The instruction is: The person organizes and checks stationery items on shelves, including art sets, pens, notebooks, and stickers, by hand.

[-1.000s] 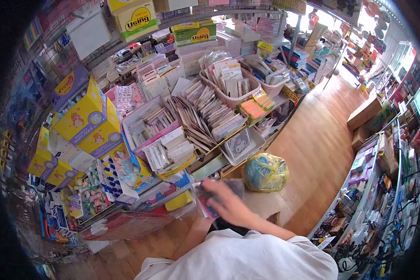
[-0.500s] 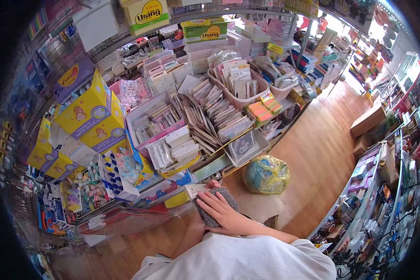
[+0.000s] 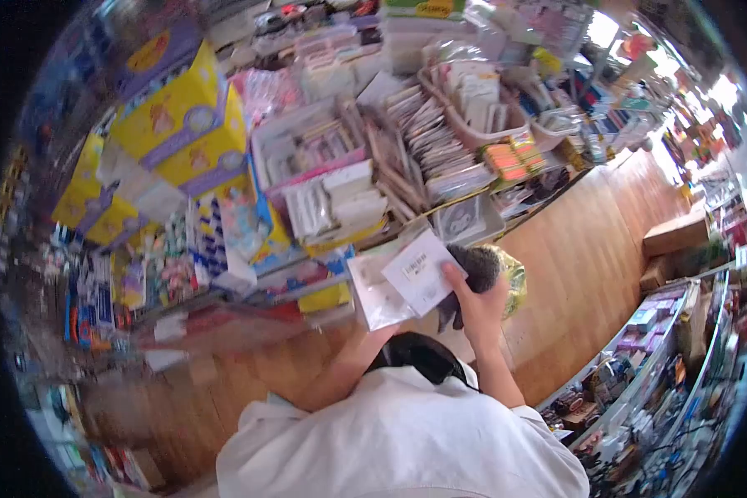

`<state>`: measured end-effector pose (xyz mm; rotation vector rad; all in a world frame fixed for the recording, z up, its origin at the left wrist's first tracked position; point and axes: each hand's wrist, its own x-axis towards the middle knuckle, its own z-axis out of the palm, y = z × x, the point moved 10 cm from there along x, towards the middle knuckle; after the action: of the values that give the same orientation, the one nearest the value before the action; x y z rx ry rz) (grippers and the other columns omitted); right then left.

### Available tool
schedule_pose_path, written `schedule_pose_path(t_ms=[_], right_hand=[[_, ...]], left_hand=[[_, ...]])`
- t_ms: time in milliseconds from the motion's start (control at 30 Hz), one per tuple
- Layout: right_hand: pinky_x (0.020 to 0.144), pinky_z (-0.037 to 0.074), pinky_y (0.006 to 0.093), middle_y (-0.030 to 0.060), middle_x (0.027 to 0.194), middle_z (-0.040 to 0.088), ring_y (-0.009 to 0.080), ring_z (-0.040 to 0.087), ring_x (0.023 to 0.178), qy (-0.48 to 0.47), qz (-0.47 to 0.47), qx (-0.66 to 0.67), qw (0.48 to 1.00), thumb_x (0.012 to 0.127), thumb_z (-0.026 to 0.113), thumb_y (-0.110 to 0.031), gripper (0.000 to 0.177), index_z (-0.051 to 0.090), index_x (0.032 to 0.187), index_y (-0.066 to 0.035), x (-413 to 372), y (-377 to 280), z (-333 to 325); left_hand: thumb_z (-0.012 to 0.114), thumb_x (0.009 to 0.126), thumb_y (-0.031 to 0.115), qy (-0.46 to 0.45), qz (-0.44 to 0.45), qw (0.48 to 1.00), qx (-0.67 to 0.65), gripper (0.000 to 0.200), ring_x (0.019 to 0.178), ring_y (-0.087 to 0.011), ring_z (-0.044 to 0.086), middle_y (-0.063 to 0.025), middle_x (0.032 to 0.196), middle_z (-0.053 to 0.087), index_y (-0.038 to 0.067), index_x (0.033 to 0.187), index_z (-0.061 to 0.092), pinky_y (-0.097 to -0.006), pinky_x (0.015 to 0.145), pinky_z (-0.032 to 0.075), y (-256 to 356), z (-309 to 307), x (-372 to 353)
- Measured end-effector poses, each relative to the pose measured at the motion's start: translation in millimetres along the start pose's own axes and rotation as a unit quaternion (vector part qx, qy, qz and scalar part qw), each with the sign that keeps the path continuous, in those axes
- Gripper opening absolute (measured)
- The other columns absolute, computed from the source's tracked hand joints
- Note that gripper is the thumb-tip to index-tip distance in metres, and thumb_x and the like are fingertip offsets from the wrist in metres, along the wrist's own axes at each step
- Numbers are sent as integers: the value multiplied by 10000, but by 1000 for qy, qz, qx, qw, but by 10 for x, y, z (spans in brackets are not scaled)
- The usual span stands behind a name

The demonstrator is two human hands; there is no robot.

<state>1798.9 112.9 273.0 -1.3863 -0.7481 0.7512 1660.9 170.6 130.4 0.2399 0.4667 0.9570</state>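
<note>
My left hand (image 3: 377, 335) is under a white packet (image 3: 375, 292) with a clear plastic sleeve; most of its fingers are hidden behind it. Overlapping that packet is a white card (image 3: 424, 272) with a barcode label, tilted toward me. The thumb of my right hand (image 3: 483, 305) presses on the card's right edge. Bunched in the same hand is a dark grey cloth (image 3: 478, 267). Both hands are in front of the display counter's near edge.
Beyond my hands, the counter carries a tray of upright packets (image 3: 448, 149), a white plastic tray (image 3: 471, 219) and yellow boxes (image 3: 174, 124). A yellow plastic bag (image 3: 515, 278) is partly behind my right hand. Stocked shelves (image 3: 631, 373) and a cardboard box (image 3: 676, 233) line the right side.
My right hand has lifted off from lying flat over the grey cloth and moved right, now gripping cloth and card edge. The white packet and barcode card have come into full view. The view has shifted.
</note>
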Motion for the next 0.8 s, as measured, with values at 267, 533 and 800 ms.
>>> schedule_pose_path(t_ms=[267,533,800], right_hand=[[611,449,225,38,752,635,64,528,670,-55,-21,-105,993,777,759,-144,257,598,874,31,-117,279,523],[760,470,318,173,972,629,217,604,850,-69,-136,-190,970,838,660,-146,321,521,1063,35,-25,-110,526],[1110,210,488,198,1455,295,381,261,1354,-414,-349,-331,773,628,606,0,822,316,1397,-2,-853,-137,1706]], left_hand=[[363,690,858,-193,39,966,-170,1074,1312,-393,321,-201,1430,324,78,1425,300,-537,1063,297,630,715,-179],[402,773,763,-125,107,979,-124,933,1332,-350,301,-203,1464,269,99,1422,313,-493,1095,264,852,393,-384],[366,900,554,-151,154,975,-62,716,1391,-279,203,-110,1504,230,121,1456,242,-438,1134,160,845,330,-537]])
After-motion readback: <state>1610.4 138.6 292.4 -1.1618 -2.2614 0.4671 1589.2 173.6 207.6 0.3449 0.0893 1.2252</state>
